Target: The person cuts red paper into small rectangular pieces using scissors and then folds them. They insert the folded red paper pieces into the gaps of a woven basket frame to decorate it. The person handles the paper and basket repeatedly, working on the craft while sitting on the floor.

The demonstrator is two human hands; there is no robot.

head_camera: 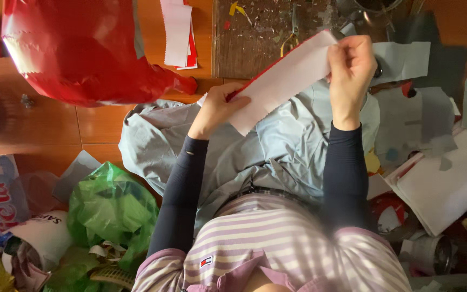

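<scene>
I hold a long white strip of paper or fabric [285,80] with a red underside between both hands, above a grey-blue cloth [277,146] spread over my lap. My left hand [218,108] pinches the strip's lower left end. My right hand [352,70] grips its upper right end, fingers curled over the edge. The strip slants up from left to right. Both forearms wear dark sleeves.
A big red plastic bag [82,51] lies upper left on the orange tiled floor [44,124]. More white and red strips [178,32] lie by a littered wooden board [266,32]. A green bag [112,208] sits lower left. Grey sheets [406,59] and white sheets [444,189] pile at right.
</scene>
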